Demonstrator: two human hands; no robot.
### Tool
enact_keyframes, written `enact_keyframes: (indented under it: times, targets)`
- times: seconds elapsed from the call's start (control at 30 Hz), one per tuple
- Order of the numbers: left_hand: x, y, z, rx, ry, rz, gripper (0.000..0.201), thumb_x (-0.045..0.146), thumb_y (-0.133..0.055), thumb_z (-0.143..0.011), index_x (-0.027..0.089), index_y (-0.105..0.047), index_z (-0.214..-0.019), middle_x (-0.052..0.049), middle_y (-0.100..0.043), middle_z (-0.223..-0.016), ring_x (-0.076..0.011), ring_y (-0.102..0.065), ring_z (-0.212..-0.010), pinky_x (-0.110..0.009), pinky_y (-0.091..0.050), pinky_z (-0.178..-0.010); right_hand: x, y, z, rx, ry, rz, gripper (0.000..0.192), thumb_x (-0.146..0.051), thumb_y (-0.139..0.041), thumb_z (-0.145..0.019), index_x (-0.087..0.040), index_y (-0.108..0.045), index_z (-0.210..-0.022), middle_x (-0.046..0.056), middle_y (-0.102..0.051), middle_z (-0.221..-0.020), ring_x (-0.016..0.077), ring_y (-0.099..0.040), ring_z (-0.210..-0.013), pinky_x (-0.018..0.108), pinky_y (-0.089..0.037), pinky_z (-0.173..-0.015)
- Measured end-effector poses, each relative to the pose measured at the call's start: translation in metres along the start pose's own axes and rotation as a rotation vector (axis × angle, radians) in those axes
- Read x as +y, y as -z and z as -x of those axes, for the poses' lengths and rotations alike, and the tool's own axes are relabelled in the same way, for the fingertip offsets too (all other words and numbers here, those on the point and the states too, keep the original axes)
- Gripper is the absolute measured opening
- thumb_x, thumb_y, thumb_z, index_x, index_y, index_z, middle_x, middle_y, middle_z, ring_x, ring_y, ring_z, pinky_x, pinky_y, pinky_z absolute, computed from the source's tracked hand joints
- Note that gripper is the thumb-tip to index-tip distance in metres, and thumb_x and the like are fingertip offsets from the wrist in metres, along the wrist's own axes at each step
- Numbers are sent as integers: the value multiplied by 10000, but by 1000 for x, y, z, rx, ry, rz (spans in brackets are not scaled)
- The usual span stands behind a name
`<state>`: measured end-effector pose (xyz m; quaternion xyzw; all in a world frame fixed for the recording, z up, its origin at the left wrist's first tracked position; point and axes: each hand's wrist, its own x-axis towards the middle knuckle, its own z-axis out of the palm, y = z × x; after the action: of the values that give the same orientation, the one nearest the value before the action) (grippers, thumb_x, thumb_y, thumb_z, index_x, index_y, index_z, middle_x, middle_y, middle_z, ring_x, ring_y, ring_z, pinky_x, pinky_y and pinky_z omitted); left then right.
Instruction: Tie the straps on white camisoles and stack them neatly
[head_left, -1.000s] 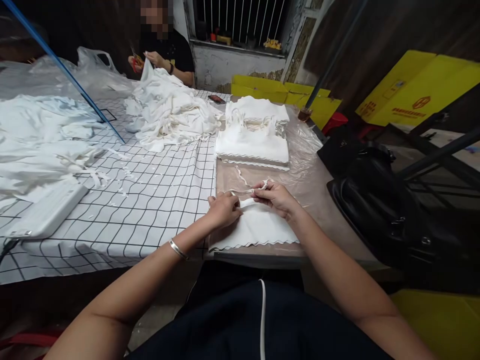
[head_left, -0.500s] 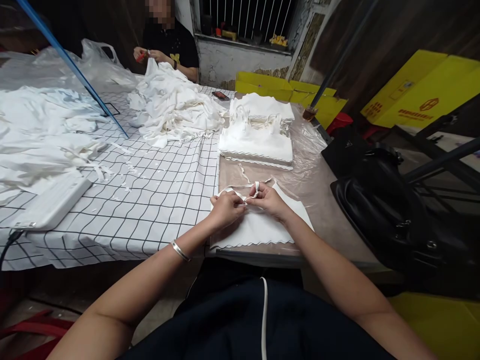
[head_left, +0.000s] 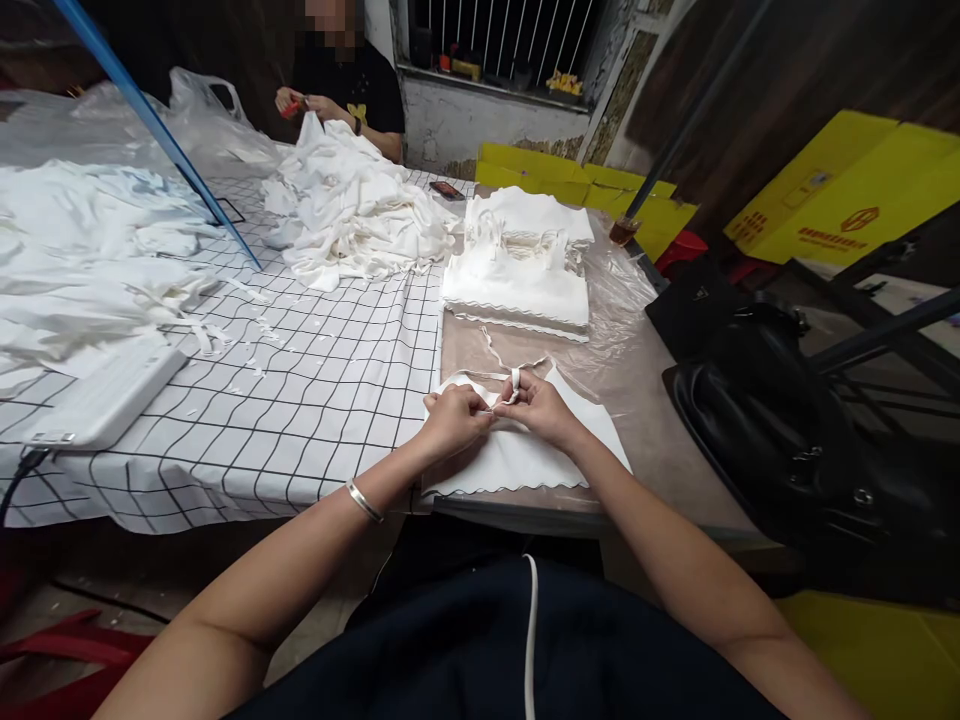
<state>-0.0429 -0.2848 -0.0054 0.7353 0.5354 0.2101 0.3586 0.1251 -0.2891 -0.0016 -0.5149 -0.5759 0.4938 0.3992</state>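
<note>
A white camisole top (head_left: 536, 458) with a wavy hem lies flat at the table's front edge. Above it, my left hand (head_left: 457, 415) and my right hand (head_left: 541, 405) meet with pinched fingertips. Between them is a thin white strap (head_left: 515, 383), looped upright at my right fingers. One strap end (head_left: 491, 345) trails on the plastic-covered surface beyond. My left fingertips also press on the strap near the neckline, partly hidden by the hand itself. Just past the hands sits a stack of folded white tops (head_left: 517, 285).
Heaps of white garments (head_left: 360, 215) cover the checked tablecloth (head_left: 322, 390); a white power strip (head_left: 112, 400) lies at left. A black bag (head_left: 780, 430) sits at right. A blue pole (head_left: 165, 150) slants over the table. Across it, a co-worker's hands (head_left: 307, 105) hold something red.
The view has shifted slightly. My hands stay together at the strap with almost no movement.
</note>
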Motion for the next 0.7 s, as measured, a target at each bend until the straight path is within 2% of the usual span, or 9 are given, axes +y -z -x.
enact_keyframes:
  times: [0.1, 0.23, 0.3, 0.4, 0.47, 0.53, 0.63, 0.7]
  targets:
    - [0, -1, 0, 10, -9, 10, 116, 243, -636, -790, 171, -696, -722, -44, -675, -861, -212, -579, -906, -356, -383, -832, 0, 4, -1, -5, 30, 102, 301, -300, -795, -571, -206, -546, -710, -32, -587, -694, 138, -552, -679, 280, -450, -663]
    - [1, -1, 2, 22, -32, -94, 123, 248, -612, -826, 179, -703, -778, -58, -680, -915, -242, -579, -982, -429, -362, -923, 0, 7, -2, -32, 10, 181, 188, -232, -750, -585, -192, -594, -682, -34, -586, -687, 121, -514, -648, 274, -415, -648]
    - [-1, -2, 10, 89, -117, -252, 156, 227, -590, -842, 192, -712, -933, -89, -673, -1074, -276, -555, -1096, -498, -306, -1012, -3, 8, -5, -58, -79, 59, 190, -239, -761, -576, -182, -632, -703, -30, -601, -685, 121, -527, -651, 275, -424, -659]
    - [-10, -4, 34, 176, -356, -488, 436, 304, -601, -865, 182, -589, -1283, -148, -519, -1405, -324, -410, -1331, -547, -142, -1143, -13, 11, -19, -108, -229, -224, 216, -240, -784, -593, -172, -666, -760, -5, -649, -726, 135, -583, -713, 280, -458, -712]
    - [-22, -9, 53, 106, -515, -574, 584, 457, -570, -892, 176, -493, -1398, -148, -408, -1513, -333, -311, -1414, -534, -112, -1172, -24, 14, -37, -148, -308, -373, 194, -222, -785, -643, -166, -672, -792, 16, -675, -768, 141, -605, -747, 288, -481, -745]
    - [-36, -13, 69, -9, -598, -624, 652, 582, -486, -908, 206, -448, -1441, -120, -376, -1542, -335, -284, -1436, -529, -143, -1173, -35, 16, -64, -164, -359, -457, 127, -193, -755, -719, -154, -672, -808, 35, -688, -786, 142, -615, -760, 296, -502, -765]
    - [-52, -18, 82, -103, -598, -666, 677, 642, -387, -922, 266, -382, -1485, -81, -368, -1551, -333, -287, -1439, -549, -146, -1171, -49, 11, -107, -150, -442, -447, 33, -143, -690, -804, -135, -664, -823, 51, -689, -768, 139, -621, -739, 300, -527, -765]
    - [-57, -18, 85, -115, -593, -687, 686, 650, -362, -925, 283, -343, -1504, -71, -354, -1559, -338, -274, -1445, -564, -135, -1172, -54, 2, -130, -129, -496, -342, 7, -129, -655, -835, -132, -649, -833, 47, -678, -733, 128, -615, -700, 295, -541, -743]
